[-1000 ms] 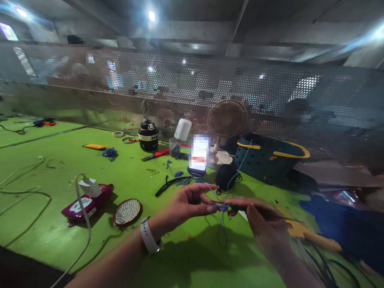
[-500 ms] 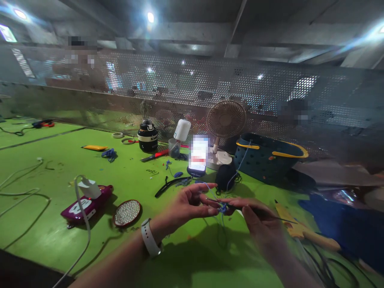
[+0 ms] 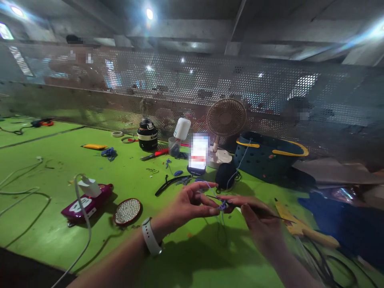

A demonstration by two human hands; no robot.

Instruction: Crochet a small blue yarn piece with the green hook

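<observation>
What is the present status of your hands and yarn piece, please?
Left hand holding blue yarn piece. Right hand gripping thin tool, tip at the yarn. Dark ball and lit phone beyond the hands.

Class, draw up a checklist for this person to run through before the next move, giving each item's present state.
1. Left hand holding the blue yarn piece: ok.
2. Right hand gripping the thin tool: ok.
3. Its tip inside a loop: cannot tell, too small.
4. Yarn strand draped over the basket, no knot visible: ok.
5. Table free of scraps: not ok, a blue scrap lies near the phone.
</observation>
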